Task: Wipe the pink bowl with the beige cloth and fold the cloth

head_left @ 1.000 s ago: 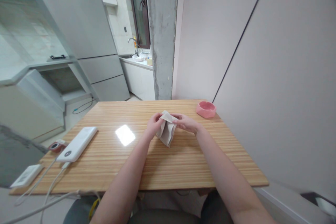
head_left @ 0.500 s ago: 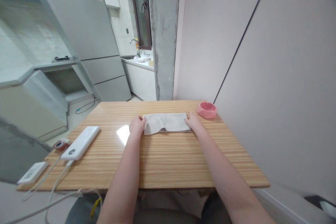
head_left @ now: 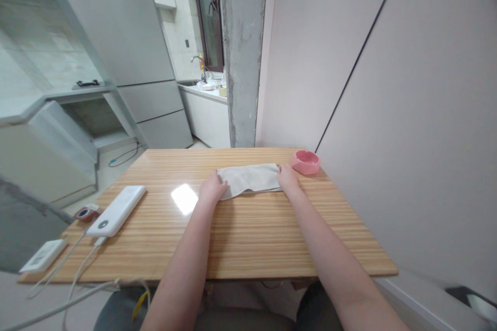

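Observation:
A light grey cloth (head_left: pixel 251 178), folded into a long strip, lies across the far half of the wooden table (head_left: pixel 260 238). My left hand (head_left: pixel 212 186) grips its left end, thumb on top and the other fingers hidden under or behind the fabric. At the opposite end, my right hand (head_left: pixel 288 179) is closed on the cloth's right edge. The near edge of the strip is slightly wavy and lifts a little in the middle.
Beyond my right hand, a pink ashtray (head_left: pixel 306 162) stands near the table's right edge. On the left are a white power bank (head_left: pixel 117 211) with a cable, a reddish-brown roll-like object (head_left: pixel 87 213) and a white flat box (head_left: pixel 44 256). A wall (head_left: pixel 373 114) borders the right side.
My left hand has moved right and turned inward with its end of the cloth. The strip looks shorter and tilts slightly, its right end higher. My right hand has barely moved.

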